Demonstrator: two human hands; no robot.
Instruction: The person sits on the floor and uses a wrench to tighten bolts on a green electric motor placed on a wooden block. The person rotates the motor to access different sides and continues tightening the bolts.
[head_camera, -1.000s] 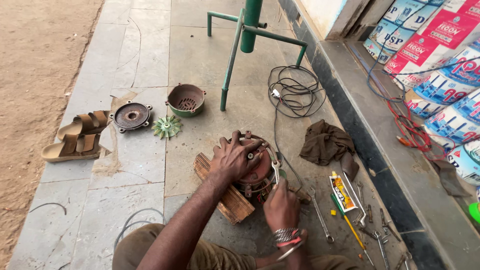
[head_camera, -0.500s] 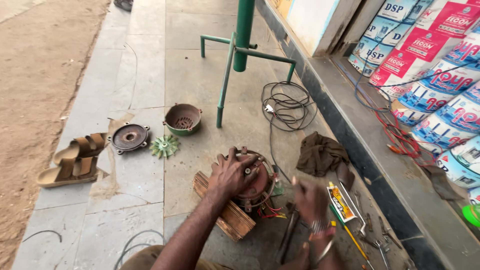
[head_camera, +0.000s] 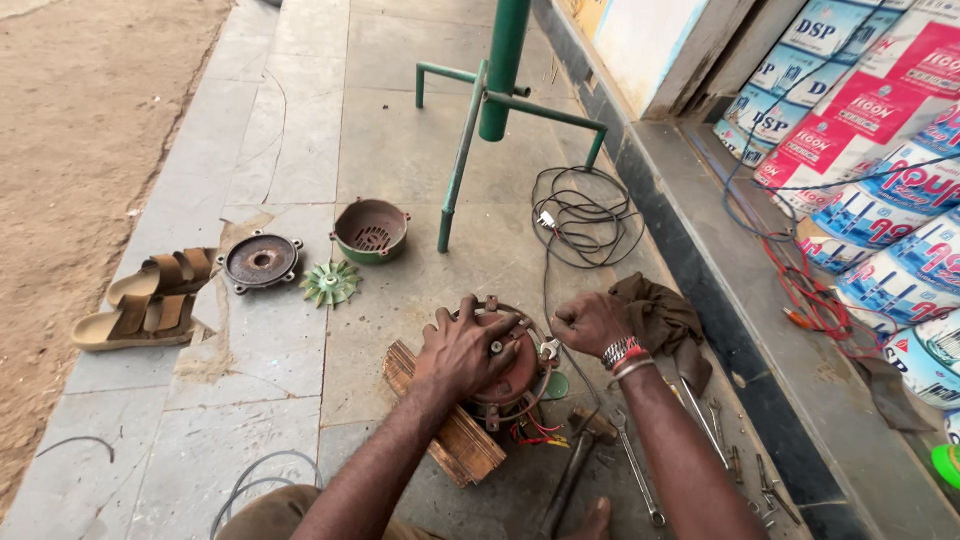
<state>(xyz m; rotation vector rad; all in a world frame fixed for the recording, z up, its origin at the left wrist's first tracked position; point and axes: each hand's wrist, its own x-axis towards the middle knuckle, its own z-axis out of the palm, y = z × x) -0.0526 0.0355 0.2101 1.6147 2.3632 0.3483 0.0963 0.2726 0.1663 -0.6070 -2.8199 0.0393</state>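
Note:
A rusty red electric motor (head_camera: 512, 378) stands on a wooden block (head_camera: 455, 442) on the paving, with red and yellow wires showing at its base. My left hand (head_camera: 465, 350) lies spread over the motor's top and grips it. My right hand (head_camera: 590, 322) is a closed fist just right of the motor, beside its white terminal piece; I cannot see anything inside it. Bangles sit on that wrist.
A hammer (head_camera: 575, 462), wrenches (head_camera: 636, 472) and small tools lie by my right forearm, next to a brown cloth (head_camera: 668, 322). Farther off are a black cable coil (head_camera: 585, 215), a green pipe stand (head_camera: 500, 70), a fan cover (head_camera: 370, 230), an end plate (head_camera: 262, 260), a green fan (head_camera: 331, 283) and sandals (head_camera: 150, 300). A raised ledge (head_camera: 720, 260) holds printed sacks (head_camera: 880, 150).
My right hand has risen from the tools near my lap to the motor's right side and closed into a fist. My left hand stayed on the motor.

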